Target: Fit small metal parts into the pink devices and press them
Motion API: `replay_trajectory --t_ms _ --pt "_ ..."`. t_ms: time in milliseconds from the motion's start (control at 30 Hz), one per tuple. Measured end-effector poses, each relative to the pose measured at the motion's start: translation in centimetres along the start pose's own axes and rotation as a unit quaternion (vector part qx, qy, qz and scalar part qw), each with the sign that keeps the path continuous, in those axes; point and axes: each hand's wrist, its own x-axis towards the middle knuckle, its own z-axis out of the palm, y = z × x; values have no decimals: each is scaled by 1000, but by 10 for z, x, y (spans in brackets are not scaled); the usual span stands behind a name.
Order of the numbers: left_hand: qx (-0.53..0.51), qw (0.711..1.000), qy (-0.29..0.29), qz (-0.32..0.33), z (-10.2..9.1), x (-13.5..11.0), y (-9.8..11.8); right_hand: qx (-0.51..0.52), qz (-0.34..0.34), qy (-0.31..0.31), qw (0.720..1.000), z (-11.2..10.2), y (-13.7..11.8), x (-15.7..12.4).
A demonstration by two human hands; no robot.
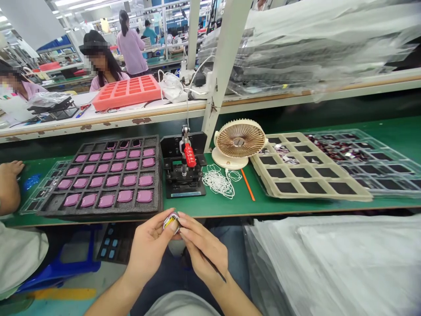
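My left hand (148, 243) is closed on a small rounded-square device casing (171, 222), its thumb pressed over the front. Yellow and silvery parts show inside the casing. My right hand (206, 250) meets it from the other side, fingertips touching its right edge. A thin black stick-like tool (214, 268) lies in that hand and sticks out toward the wrist; its tip is hidden by the fingers. Both hands are just in front of the bench edge, above my lap. Beyond them stands a black toggle-clamp press (184, 171) with a red handle (190, 155).
A dark foam tray (160, 175) holds rows of purple casings (107, 201). A fan (238, 140), white cord (219, 183), orange stick (247, 184) and beige tray (362, 192) line the bench (210, 208). Wrapped sheets (345, 263) stand at right. A co-worker's arm (9, 186) rests at left.
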Motion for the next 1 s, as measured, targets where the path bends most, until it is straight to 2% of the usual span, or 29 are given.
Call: replay_trajectory --t_ms 133,333,500,633,800,1000 --pt "-50 997 -39 -36 -4 5 -9 16 8 38 999 6 6 -10" --pt "-155 977 -115 -93 -9 14 -17 47 75 106 990 10 9 -12" --pt "-203 960 -120 -148 -7 24 -24 61 126 135 981 6 10 -12" --pt "-182 968 -129 -114 -4 23 -27 32 143 96 985 -3 9 -10" --pt "-96 985 -133 -59 -6 21 -31 27 129 40 990 -13 7 -1" --pt "-72 988 -129 -48 -11 21 -32 75 138 10 988 -16 10 3"
